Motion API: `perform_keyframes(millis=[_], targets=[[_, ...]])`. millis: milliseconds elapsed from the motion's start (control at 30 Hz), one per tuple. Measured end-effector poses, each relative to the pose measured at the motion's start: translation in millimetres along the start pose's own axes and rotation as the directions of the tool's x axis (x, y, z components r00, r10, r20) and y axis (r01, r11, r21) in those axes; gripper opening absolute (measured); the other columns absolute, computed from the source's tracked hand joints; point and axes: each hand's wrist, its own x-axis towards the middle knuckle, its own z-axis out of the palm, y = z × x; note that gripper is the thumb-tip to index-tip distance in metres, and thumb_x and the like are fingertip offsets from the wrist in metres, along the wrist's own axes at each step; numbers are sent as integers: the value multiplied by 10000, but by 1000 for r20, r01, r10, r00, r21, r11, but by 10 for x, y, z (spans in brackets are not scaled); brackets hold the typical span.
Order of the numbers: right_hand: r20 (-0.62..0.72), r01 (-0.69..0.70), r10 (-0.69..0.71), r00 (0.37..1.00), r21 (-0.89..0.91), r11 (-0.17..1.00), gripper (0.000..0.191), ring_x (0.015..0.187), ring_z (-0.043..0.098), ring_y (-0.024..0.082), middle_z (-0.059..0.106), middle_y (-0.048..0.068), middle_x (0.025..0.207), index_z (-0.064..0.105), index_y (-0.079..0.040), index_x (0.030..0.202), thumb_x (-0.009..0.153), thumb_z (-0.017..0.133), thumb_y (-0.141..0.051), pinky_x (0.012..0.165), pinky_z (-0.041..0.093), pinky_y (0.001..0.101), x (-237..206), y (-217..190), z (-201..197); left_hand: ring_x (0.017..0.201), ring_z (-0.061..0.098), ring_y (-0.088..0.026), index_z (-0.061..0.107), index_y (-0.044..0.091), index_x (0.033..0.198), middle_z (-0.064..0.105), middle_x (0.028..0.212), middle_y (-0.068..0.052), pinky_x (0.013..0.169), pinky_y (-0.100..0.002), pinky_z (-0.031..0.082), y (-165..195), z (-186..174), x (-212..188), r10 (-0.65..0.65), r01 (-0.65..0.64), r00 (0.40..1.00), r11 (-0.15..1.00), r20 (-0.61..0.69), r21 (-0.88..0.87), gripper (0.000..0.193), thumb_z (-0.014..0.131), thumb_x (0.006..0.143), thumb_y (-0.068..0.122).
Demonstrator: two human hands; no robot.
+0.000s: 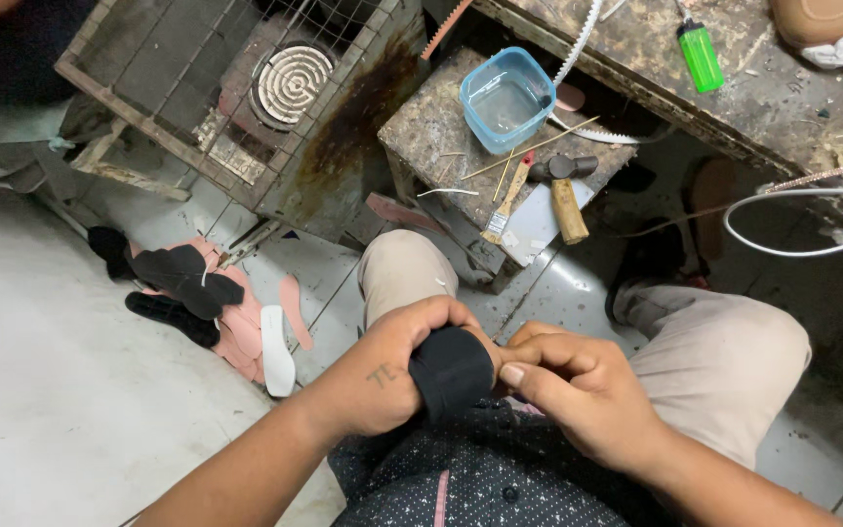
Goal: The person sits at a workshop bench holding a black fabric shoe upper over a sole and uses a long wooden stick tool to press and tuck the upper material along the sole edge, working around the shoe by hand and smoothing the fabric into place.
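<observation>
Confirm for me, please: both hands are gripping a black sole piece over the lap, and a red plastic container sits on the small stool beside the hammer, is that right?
Not quite: in the head view the plastic container on the stool is blue, not red. The rest holds: the left hand and right hand grip the black sole piece over the lap, and the hammer lies beside the container.

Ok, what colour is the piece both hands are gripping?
Black; the piece shows best in the head view.
</observation>
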Motion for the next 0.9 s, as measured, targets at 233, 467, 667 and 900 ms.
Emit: perform_keyframes(millis=[233, 467, 667, 900], targets=[[12, -94, 93, 996, 48, 994, 160, 737, 643, 112, 731, 59, 834, 768, 47, 867, 899, 678, -81, 651, 507, 265, 30, 77, -69, 1011, 643, -96, 612, 11, 1152, 707, 1069, -41, 941, -270, 520, -21, -11, 22, 53, -56, 998, 988, 21, 144, 310, 722, 882, 117], [20, -134, 135, 991, -40, 990, 157, 704, 584, 85, 687, 32, 799, 754, 35, 861, 888, 674, -98, 621, 475, 256, 30, -32, -52, 986, 669, -110, 617, 17, 1129, 727, 1043, -43, 935, -276, 534, 32, -2, 3, 75, -77, 997, 974, 20, 212, 305, 730, 870, 130], [55, 11, 1, 998, -216, 976, 148, 699, 601, 93, 673, 26, 781, 730, 11, 826, 891, 688, -115, 633, 490, 257, 44, -105, -50, 985, 671, -115, 620, 19, 1112, 734, 1036, -48, 933, -282, 536, 21, -5, 1, 103, -106, 994, 967, 24, 230, 291, 726, 865, 131], [81, -28, 44, 996, -197, 980, 179, 676, 596, 96, 657, 29, 760, 667, 11, 757, 878, 689, -120, 604, 488, 264, 76, -103, -78, 987, 660, -123, 614, 13, 1134, 716, 1055, -56, 928, -284, 527, -22, -44, -2, 134, -150, 988, 954, 79, 258, 320, 713, 843, 102]])
